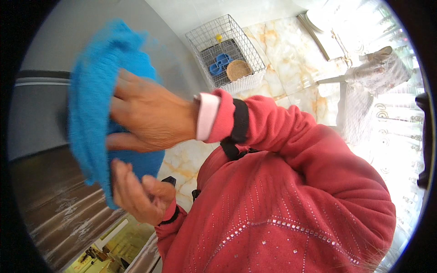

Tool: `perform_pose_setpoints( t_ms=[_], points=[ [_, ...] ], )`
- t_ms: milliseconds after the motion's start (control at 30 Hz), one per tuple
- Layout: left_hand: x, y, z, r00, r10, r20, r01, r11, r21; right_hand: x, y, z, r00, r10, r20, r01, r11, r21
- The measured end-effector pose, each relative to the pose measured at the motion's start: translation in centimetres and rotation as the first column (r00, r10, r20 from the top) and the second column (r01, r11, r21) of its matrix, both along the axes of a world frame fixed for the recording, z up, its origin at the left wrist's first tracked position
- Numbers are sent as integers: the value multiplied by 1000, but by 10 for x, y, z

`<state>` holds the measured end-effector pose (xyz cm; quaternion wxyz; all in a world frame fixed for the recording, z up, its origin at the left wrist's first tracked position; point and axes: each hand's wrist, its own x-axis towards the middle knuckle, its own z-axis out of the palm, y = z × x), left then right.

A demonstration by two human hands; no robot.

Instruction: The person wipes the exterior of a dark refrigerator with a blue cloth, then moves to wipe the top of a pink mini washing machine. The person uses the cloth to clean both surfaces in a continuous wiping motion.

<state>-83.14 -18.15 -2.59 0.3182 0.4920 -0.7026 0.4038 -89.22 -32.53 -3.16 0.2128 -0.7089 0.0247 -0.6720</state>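
Note:
A bunched blue cloth (92, 112) hangs at the left, with its folds spread around my hands. My right hand (153, 112) comes across from the right, back of the hand up. Its fingertips are tucked into a fold, and it grips the cloth. Below it, my left hand (141, 194) has its fingers curled against the cloth's lower edge, its thumb apart from them; whether it pinches the cloth is hidden. The cloth and the right hand are a little blurred.
A grey panelled surface (41, 112) stands behind the cloth, with brown streaked boards (65, 201) below. Farther off, a wire cage (225, 51) holding blue bowls (222, 61) and a woven basket (239, 70) stands on the marbled floor (283, 58). A fabric-draped chair (358, 102) is at the right.

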Motion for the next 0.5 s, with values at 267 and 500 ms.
perform_pose_setpoints(
  t_ms=[267,500],
  points=[
    [35,-1,0,970,204,-132,-239,903,-359,12,-16,1,988,121,-93,-109,986,129],
    [43,-7,8,929,41,-367,-206,882,-425,-1,-20,-118,921,75,-382,49,951,304]
  ],
)
